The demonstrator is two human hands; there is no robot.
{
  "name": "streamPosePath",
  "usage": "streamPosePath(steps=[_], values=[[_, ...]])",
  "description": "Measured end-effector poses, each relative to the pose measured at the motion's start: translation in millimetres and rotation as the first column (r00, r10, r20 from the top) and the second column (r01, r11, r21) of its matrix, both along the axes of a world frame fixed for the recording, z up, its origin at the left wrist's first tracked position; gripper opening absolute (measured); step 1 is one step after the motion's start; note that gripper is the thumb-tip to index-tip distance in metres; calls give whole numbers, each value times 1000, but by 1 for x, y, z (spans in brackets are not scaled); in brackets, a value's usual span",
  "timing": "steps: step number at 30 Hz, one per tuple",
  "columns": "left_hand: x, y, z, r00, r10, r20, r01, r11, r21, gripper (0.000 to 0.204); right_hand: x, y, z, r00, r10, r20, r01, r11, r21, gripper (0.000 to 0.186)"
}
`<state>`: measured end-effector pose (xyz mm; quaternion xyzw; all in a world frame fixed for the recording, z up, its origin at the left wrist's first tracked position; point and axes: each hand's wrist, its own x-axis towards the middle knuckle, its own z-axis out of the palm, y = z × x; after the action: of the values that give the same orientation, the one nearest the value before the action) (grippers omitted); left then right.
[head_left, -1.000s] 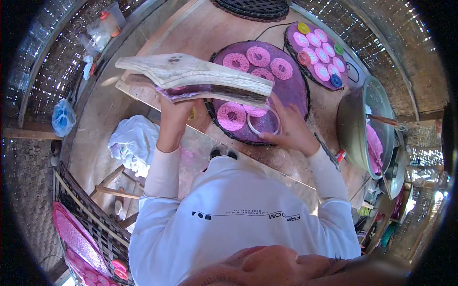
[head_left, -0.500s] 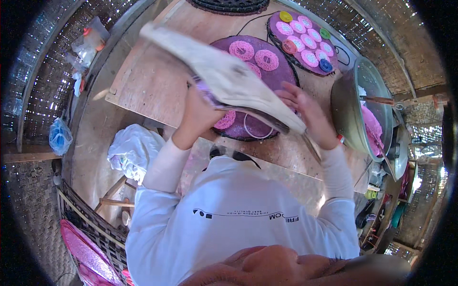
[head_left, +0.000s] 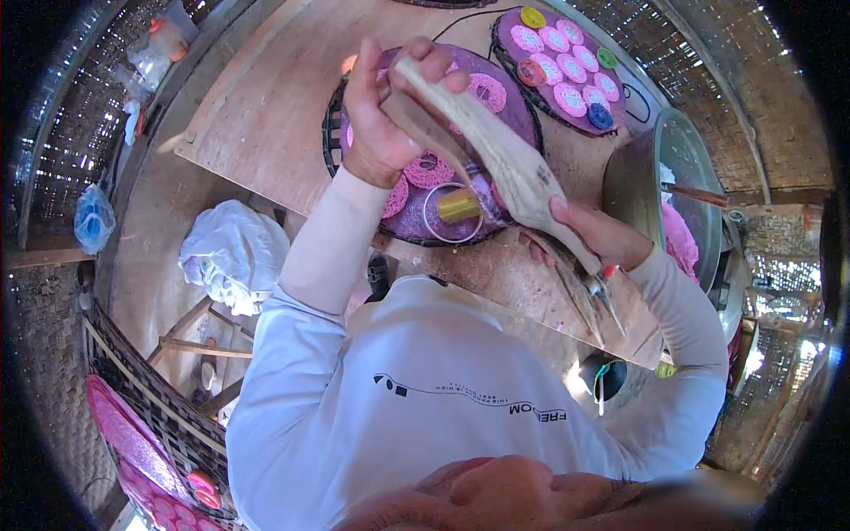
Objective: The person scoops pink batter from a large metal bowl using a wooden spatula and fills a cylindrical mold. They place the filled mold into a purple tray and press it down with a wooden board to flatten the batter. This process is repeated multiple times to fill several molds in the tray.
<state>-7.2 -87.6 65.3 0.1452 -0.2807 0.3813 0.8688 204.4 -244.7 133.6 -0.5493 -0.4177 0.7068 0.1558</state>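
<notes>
My left hand [head_left: 379, 128] grips the upper end of a long wooden tool [head_left: 478, 133] made of two hinged pieces, its fingers curled over the top. Lower down, my right hand [head_left: 602, 230] is wrapped round the other end, where the pieces split apart. Beneath the tool lies a round purple tray [head_left: 529, 119] with a dark woven rim, bearing pink lacy rings [head_left: 428, 169]. A gold cylinder [head_left: 457, 205] shows below the tool's middle, beside or inside a thin white hoop [head_left: 434, 234]; whether it is attached to the tool I cannot tell.
The wooden table [head_left: 257, 115] holds a second tray [head_left: 582, 49] of pink-white rings and coloured discs at the back, and a large metal tub [head_left: 633, 177] with pink material at the right. A white cloth bundle [head_left: 232, 252] lies lower left; woven walls [head_left: 744, 106] surround the space.
The tool has swung from crosswise to a steep slant, upper end nearer centre. My left hand has risen to that end; my right hand has moved from near the hoop onto the lower end.
</notes>
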Motion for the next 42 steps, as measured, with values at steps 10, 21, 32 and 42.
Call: streamPosePath(steps=[10,21,32,42], values=[[-19,-17,-29,944,213,-253,-275,931,-241,27,0,18,-53,913,174,369,-240,961,140,62],[-11,-34,-46,890,198,-410,-387,804,-451,24,22,16,-59,763,203,614,-254,967,-5,81],[-9,-18,-52,910,266,-319,-378,850,-368,27,-5,31,-17,678,137,722,-353,923,156,83],[-35,-38,-49,858,244,-451,-453,773,-445,26,-16,20,-42,728,208,653,-342,936,83,82]])
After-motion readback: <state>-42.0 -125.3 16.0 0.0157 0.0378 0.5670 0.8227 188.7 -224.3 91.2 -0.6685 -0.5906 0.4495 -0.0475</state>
